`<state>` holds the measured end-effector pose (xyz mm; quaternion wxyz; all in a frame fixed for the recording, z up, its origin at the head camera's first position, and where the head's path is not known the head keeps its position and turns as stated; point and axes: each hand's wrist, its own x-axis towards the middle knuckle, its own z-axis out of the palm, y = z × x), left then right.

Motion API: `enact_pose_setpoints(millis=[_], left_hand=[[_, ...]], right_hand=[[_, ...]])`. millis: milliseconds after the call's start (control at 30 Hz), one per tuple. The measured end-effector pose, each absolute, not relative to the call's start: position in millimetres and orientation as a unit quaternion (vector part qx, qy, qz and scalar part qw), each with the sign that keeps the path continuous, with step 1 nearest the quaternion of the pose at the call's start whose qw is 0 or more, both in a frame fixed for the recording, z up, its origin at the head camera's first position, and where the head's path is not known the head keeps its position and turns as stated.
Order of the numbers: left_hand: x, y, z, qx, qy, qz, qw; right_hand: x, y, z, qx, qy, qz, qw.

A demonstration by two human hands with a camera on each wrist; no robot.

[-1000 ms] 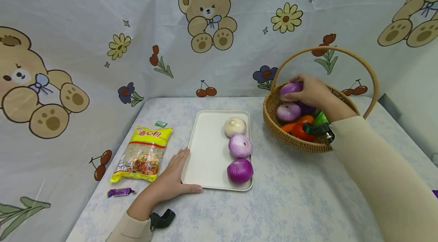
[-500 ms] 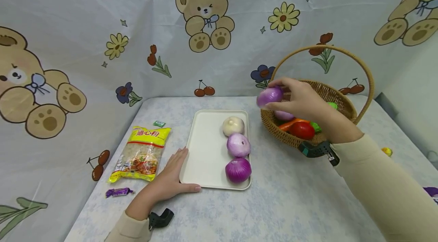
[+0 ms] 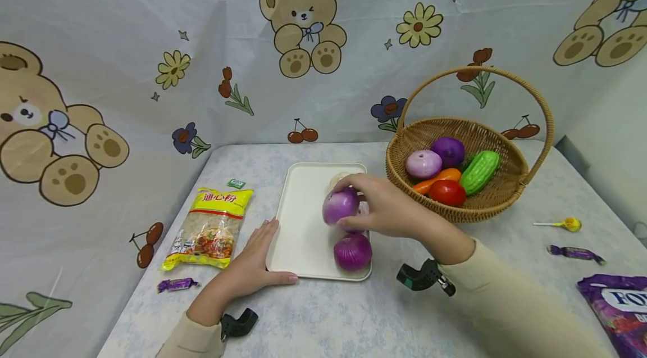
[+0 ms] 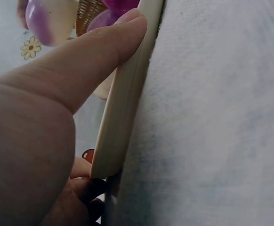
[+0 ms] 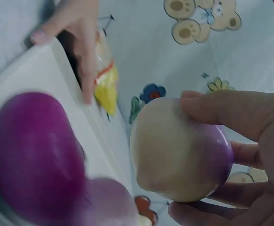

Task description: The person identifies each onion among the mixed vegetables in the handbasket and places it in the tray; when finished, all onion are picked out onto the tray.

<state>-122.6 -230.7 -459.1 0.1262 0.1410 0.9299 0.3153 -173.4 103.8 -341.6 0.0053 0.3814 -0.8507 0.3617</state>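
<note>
Three onions sit on the tray (image 3: 303,223). The right hand (image 3: 384,209) grips a fourth onion (image 3: 340,205) above it, unplaced. The left hand (image 3: 255,268) lies flat against the tray; two onions remain in the basket (image 3: 497,200).

I see the table (image 3: 323,318), covered in a pale blue-patterned cloth. On it, left of centre, lies a white tray (image 3: 303,223); left of that a yellow pasta packet (image 3: 209,229) and, nearer, a purple sweet (image 3: 177,284). A wicker basket (image 3: 404,178) stands far right. At the right lie a yellow lollipop (image 3: 566,224), another purple sweet (image 3: 573,253) and a purple bag (image 3: 619,313).
</note>
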Motion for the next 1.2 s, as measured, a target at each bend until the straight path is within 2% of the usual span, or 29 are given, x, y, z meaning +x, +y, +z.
enact_pose_setpoints(millis=[167, 467, 933, 1200], left_hand=[[-122, -231, -459, 0.148, 0.931, 0.312, 0.120], [-122, -232, -459, 0.150, 0.928, 0.319, 0.120], [-122, -233, -458, 0.154, 0.927, 0.319, 0.120], [-123, -234, -459, 0.158, 0.928, 0.317, 0.114]], right_hand=[[-162, 74, -358, 0.416, -0.848, 0.330, -0.005], [-153, 46, -381, 0.447, -0.849, 0.272, -0.069], [-150, 48, -387, 0.423, -0.862, 0.259, -0.104], [-150, 57, -375, 0.426, -0.857, 0.274, -0.089]])
